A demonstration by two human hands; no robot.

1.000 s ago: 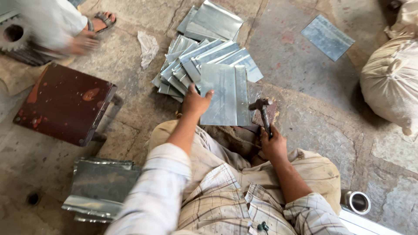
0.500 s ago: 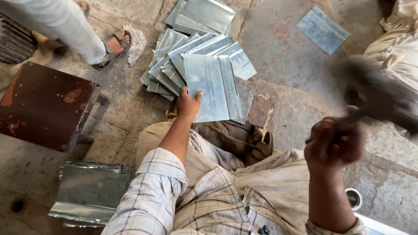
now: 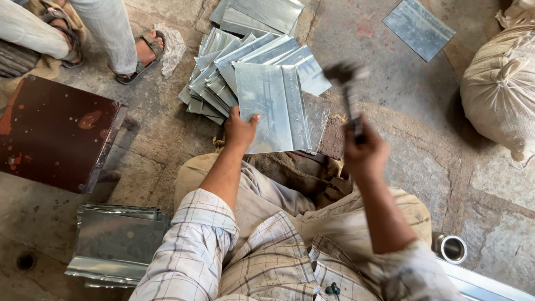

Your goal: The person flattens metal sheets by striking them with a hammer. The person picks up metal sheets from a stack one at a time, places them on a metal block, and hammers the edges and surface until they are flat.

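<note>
on the stone floor, left hand is pressing flat, fingers together, on the top metal sheet; right hand is gripping a raised hammer, fingers clamped around its handle.

Shiny smooth metal sheet, rough stone floor, coarse cloth sack.
</note>
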